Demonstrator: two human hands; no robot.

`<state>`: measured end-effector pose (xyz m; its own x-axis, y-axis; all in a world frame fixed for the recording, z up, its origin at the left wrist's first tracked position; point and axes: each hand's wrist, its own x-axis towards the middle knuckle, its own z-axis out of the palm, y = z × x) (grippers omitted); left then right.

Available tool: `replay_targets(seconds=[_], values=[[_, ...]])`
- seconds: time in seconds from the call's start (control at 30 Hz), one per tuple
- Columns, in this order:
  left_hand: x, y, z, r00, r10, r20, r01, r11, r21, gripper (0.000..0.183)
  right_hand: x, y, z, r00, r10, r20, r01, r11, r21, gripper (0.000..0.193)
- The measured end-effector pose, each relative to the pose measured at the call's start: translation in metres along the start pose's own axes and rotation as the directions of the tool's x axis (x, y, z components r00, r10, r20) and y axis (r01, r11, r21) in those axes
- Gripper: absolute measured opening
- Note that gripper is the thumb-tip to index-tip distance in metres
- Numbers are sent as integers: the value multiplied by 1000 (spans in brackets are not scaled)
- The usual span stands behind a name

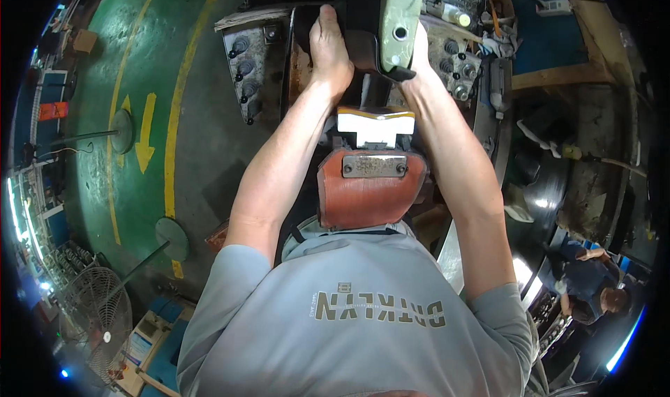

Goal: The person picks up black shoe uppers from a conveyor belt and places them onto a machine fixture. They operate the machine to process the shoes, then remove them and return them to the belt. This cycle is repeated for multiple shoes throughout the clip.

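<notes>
My left hand is at the top middle, against the left side of a dark curved piece. Its thumb points away from me, and the other fingers are mostly hidden behind that piece. On the other side, my right hand is largely covered by a pale green block with a round hole, so its fingers do not show. A dark lip runs below the block, close to my right wrist. Nearer to me is a white block with a brownish top edge, above an orange-red pad bearing a bolted metal plate.
Control panels with black-knobbed levers flank my hands, one on the left and one on the right. A green floor with yellow lines and a caged fan lie left. Another person is at lower right.
</notes>
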<state>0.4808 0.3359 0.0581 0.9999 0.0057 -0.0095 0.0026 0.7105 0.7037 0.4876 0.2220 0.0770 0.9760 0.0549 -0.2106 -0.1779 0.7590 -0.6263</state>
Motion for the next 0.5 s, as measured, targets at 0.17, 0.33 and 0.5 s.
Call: replay_targets(seconds=[0.17,0.33,0.5], values=[[-7,11,19,992,-43,-120,59,990,130,45,2,-10,-10,986,33,-163,-50,994,-100,55],[-23,3,-41,998,-37,-48,55,898,437,41,-30,-33,21,944,37,-328,-188,877,-443,49],[-58,-9,-87,983,-91,-159,166,811,562,40,-43,-47,-67,933,-43,-359,-132,884,-449,44]])
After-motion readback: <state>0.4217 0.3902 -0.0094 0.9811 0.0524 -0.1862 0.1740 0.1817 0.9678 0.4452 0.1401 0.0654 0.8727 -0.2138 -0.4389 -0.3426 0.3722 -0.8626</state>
